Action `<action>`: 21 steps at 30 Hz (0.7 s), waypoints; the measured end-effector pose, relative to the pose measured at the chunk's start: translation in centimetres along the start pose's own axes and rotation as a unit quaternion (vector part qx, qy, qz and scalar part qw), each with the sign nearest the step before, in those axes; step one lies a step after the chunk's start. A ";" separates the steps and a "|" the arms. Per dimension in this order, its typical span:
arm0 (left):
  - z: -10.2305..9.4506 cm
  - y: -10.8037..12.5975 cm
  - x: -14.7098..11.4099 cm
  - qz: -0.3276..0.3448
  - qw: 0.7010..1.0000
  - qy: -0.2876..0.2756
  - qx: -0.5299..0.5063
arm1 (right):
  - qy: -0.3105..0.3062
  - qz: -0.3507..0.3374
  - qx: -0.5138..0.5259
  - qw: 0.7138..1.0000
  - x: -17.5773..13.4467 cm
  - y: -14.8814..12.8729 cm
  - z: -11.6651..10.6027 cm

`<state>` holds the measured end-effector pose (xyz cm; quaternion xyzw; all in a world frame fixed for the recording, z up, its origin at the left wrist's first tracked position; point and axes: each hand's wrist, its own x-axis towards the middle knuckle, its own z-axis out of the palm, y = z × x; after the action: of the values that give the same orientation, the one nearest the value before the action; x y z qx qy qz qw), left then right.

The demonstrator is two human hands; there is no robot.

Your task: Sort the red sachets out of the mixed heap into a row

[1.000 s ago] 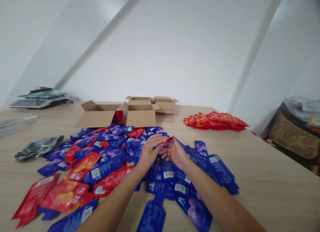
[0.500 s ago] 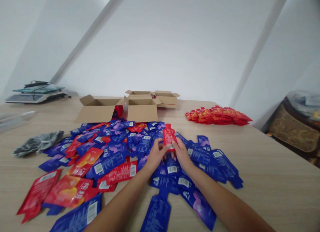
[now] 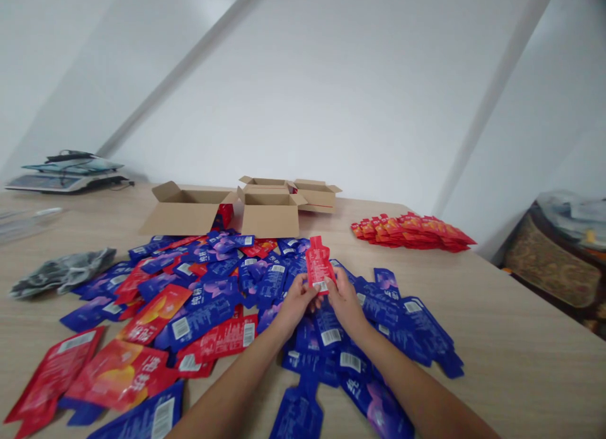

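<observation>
A red spouted pouch (image 3: 319, 265) is held upright above the pile, its printed back with a barcode towards me. My left hand (image 3: 299, 301) grips its lower left edge, fingers partly behind it. On the lower right edge, my right hand (image 3: 343, 297) is closed with the thumb on the front. Blue pouches (image 3: 330, 331) lie under and around both hands. More red pouches (image 3: 156, 312) are mixed with blue ones on the left.
Open cardboard boxes (image 3: 269, 221) stand behind the pile. A row of overlapping red pouches (image 3: 411, 232) lies at the back right. On the left are a grey cloth (image 3: 64, 273) and a flat scale (image 3: 61, 181) with things on top. A patterned chair (image 3: 552, 256) stands beyond the table's right edge.
Both hands keep hold of the red pouch in nearly the same place. The view has shifted slightly, so the table and the pile appear a little lower.
</observation>
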<state>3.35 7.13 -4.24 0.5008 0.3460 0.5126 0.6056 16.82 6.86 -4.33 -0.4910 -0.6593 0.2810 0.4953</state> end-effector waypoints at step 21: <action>-1.2 -0.2 1.3 0.009 0.999 0.023 -0.023 | -0.024 0.161 0.249 0.955 6.8 1.9 -1.8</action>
<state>2.55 8.70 -4.64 0.4778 0.3434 0.5372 0.6043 19.00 13.62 -2.82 -0.4450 -0.4925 0.5233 0.5344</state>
